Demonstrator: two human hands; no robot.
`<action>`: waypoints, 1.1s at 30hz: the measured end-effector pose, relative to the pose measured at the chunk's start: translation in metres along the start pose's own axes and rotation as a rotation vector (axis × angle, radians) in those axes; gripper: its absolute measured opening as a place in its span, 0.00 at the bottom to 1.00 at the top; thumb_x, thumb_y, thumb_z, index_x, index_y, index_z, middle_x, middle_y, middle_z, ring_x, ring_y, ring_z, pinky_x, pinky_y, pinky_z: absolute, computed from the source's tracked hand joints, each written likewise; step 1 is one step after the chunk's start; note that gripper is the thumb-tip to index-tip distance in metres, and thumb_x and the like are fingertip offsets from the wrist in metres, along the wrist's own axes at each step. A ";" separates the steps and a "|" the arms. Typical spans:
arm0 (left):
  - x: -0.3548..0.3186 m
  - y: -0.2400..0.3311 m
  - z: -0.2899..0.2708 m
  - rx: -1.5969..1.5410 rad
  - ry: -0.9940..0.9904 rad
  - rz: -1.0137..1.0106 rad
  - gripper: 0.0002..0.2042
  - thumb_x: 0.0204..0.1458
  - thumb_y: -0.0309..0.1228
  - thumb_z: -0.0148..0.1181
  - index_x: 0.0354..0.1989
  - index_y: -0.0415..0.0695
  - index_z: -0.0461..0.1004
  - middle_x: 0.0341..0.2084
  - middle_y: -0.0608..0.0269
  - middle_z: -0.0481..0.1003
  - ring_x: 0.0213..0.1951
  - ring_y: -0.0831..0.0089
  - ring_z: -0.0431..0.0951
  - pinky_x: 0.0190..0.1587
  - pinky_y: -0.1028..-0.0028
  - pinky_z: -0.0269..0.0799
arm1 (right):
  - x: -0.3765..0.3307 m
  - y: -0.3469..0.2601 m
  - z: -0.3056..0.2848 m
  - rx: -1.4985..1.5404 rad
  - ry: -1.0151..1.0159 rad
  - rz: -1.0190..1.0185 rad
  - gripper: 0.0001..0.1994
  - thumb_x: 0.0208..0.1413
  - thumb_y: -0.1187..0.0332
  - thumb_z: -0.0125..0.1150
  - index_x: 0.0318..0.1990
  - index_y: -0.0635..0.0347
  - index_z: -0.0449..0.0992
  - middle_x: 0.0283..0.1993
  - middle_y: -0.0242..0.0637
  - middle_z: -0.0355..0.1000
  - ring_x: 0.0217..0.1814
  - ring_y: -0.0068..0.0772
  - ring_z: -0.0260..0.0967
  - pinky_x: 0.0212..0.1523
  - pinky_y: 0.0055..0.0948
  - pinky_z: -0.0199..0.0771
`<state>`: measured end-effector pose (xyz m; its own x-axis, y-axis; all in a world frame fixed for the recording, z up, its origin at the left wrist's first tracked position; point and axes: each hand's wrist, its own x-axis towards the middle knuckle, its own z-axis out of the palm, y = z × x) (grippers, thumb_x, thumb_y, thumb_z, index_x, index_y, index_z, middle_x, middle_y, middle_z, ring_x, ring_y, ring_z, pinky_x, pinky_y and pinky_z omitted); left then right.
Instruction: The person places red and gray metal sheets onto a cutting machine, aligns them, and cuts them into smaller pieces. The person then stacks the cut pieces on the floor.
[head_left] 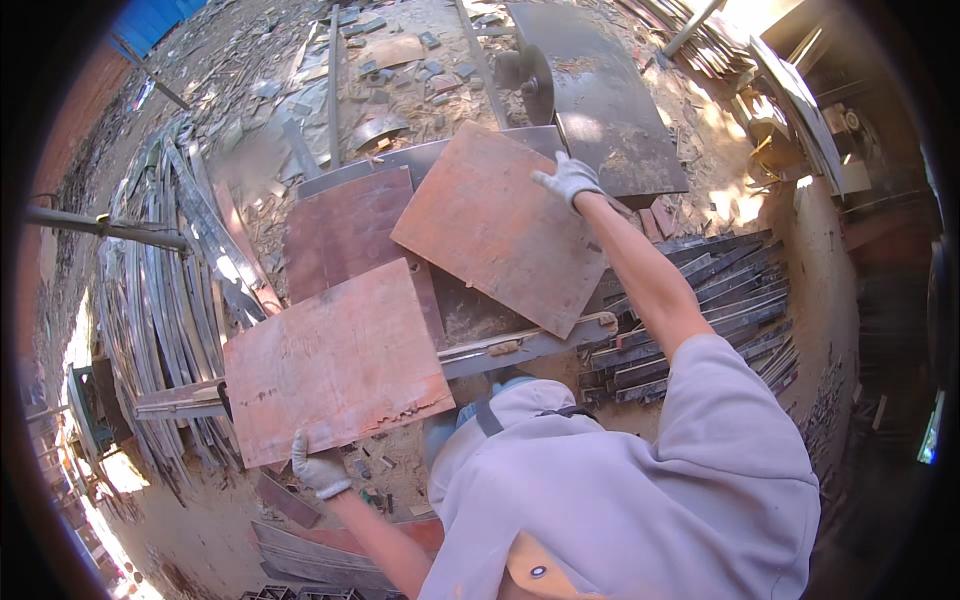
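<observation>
My left hand (320, 472), in a pale work glove, grips the near edge of a reddish plywood board (330, 360). This board sits tilted over the left part of a bench rail, its near right edge chipped. Farther off, my right hand (572, 182), also gloved, is at the far right edge of a second plywood board (505, 235). The thumb lies on the face while the fingers go over the edge, partly hidden. That board is turned at an angle on top of a darker red board (345, 230), and its left corner is near the first board.
A round saw blade (537, 85) stands beside a dark metal table (625, 110) at the far side. Long strips (165, 290) are heaped at left, and a stack of dark strips (715, 310) lies at right. Offcuts (430, 75) litter the ground beyond.
</observation>
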<state>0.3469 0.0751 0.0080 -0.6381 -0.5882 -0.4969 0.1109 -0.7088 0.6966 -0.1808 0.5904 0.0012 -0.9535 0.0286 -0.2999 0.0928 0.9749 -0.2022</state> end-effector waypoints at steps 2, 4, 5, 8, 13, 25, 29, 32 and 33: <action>0.001 -0.009 0.046 -0.017 0.002 -0.048 0.18 0.57 0.37 0.66 0.51 0.38 0.80 0.48 0.54 0.83 0.51 0.58 0.82 0.61 0.56 0.75 | -0.014 0.100 0.019 -0.119 -0.130 0.138 0.52 0.50 0.28 0.65 0.74 0.58 0.64 0.73 0.54 0.67 0.75 0.52 0.67 0.72 0.53 0.66; 0.020 -0.023 0.065 -0.088 -0.036 -0.072 0.18 0.58 0.35 0.66 0.53 0.38 0.79 0.49 0.53 0.83 0.51 0.57 0.83 0.60 0.55 0.77 | -0.023 0.166 0.045 0.112 -0.164 0.216 0.53 0.50 0.29 0.66 0.75 0.58 0.63 0.75 0.52 0.66 0.77 0.52 0.63 0.75 0.46 0.63; 0.029 -0.025 0.068 -0.112 -0.045 -0.070 0.18 0.59 0.35 0.66 0.54 0.37 0.78 0.50 0.52 0.83 0.51 0.57 0.83 0.60 0.55 0.79 | -0.026 0.168 0.053 0.128 -0.153 0.169 0.51 0.49 0.29 0.68 0.72 0.58 0.68 0.72 0.51 0.69 0.74 0.53 0.66 0.72 0.45 0.66; 0.080 -0.044 0.085 -0.123 -0.060 -0.115 0.19 0.61 0.34 0.65 0.56 0.36 0.77 0.52 0.51 0.82 0.51 0.56 0.84 0.56 0.56 0.84 | -0.027 0.162 0.039 0.240 -0.226 0.200 0.39 0.48 0.33 0.73 0.55 0.60 0.82 0.57 0.48 0.81 0.60 0.49 0.78 0.59 0.43 0.75; 0.157 -0.095 0.143 -0.305 -0.073 -0.206 0.22 0.61 0.31 0.65 0.60 0.31 0.73 0.53 0.45 0.81 0.52 0.49 0.83 0.55 0.51 0.86 | -0.036 0.199 0.057 0.900 0.156 0.346 0.24 0.58 0.47 0.75 0.38 0.64 0.86 0.33 0.36 0.82 0.35 0.34 0.76 0.42 0.38 0.75; 0.198 -0.179 0.164 -0.053 0.284 -0.597 0.20 0.68 0.39 0.58 0.57 0.32 0.76 0.52 0.45 0.81 0.54 0.48 0.81 0.54 0.51 0.86 | -0.186 0.240 0.119 0.890 0.071 0.684 0.17 0.63 0.53 0.72 0.38 0.62 0.87 0.35 0.32 0.82 0.38 0.27 0.74 0.47 0.33 0.73; 0.174 -0.185 0.171 0.319 0.119 -0.577 0.17 0.69 0.41 0.58 0.55 0.39 0.78 0.48 0.50 0.83 0.48 0.54 0.84 0.49 0.59 0.87 | -0.186 0.231 0.111 0.848 -0.072 0.565 0.16 0.62 0.56 0.71 0.46 0.61 0.87 0.41 0.35 0.84 0.43 0.31 0.78 0.51 0.33 0.75; 0.094 -0.218 0.241 0.891 -0.212 -0.243 0.12 0.66 0.35 0.64 0.51 0.40 0.79 0.42 0.54 0.84 0.39 0.67 0.86 0.41 0.67 0.84 | -0.200 0.245 0.130 0.844 0.000 0.459 0.15 0.62 0.58 0.69 0.47 0.59 0.86 0.44 0.39 0.85 0.47 0.32 0.81 0.50 0.36 0.77; 0.091 -0.240 0.234 0.999 -0.382 -0.145 0.17 0.64 0.35 0.66 0.55 0.38 0.78 0.45 0.53 0.84 0.43 0.66 0.85 0.46 0.67 0.83 | -0.191 0.248 0.131 0.813 -0.103 0.416 0.17 0.59 0.60 0.72 0.52 0.59 0.85 0.49 0.40 0.85 0.51 0.33 0.81 0.54 0.35 0.78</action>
<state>0.0837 0.2830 -0.0837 -0.8100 -0.2410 -0.5346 -0.5461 -0.0218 0.8374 0.0620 0.7976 -0.1138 -0.7714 0.2846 -0.5691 0.6330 0.4338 -0.6412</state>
